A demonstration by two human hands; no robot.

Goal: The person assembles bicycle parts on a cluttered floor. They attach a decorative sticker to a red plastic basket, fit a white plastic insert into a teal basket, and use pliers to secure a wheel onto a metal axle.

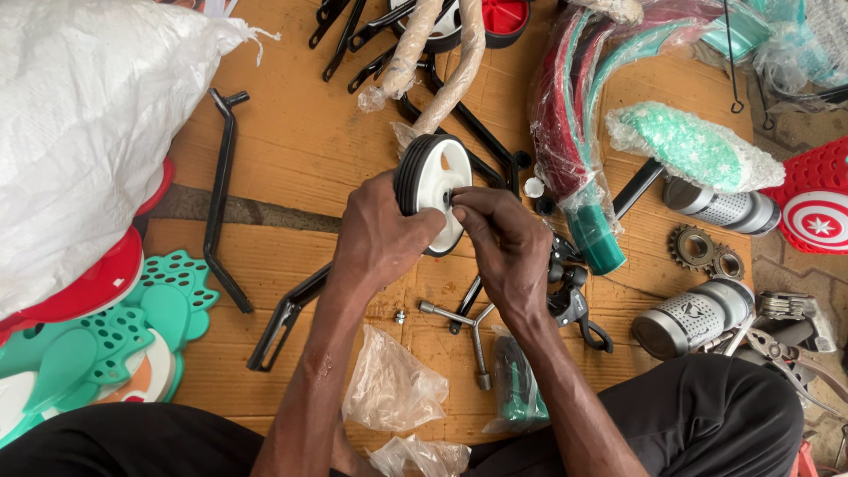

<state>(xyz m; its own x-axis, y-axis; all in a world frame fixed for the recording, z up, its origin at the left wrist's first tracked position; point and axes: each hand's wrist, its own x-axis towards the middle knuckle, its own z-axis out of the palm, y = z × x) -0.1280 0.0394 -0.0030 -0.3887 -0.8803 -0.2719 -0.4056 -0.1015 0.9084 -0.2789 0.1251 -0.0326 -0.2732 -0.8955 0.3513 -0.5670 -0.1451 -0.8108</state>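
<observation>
A small white training wheel with a black tyre [432, 177] is held upright over the cardboard. My left hand [380, 234] grips its rim from the left side. My right hand [503, 243] pinches something small at the wheel's hub with thumb and fingertips; what it pinches is hidden. A black bracket arm [287, 314] lies under my left forearm. A three-way socket wrench [464, 322] and a loose nut [400, 315] lie on the cardboard just below my hands.
A white woven sack [88, 124] fills the left. Green and red plastic baskets [106, 336], wrapped mudguards [574, 115], a bubble-wrapped saddle [693, 146], two metal bottles [698, 314], sprockets [702, 250], pliers [786, 349] and clear bags [393, 389] surround me.
</observation>
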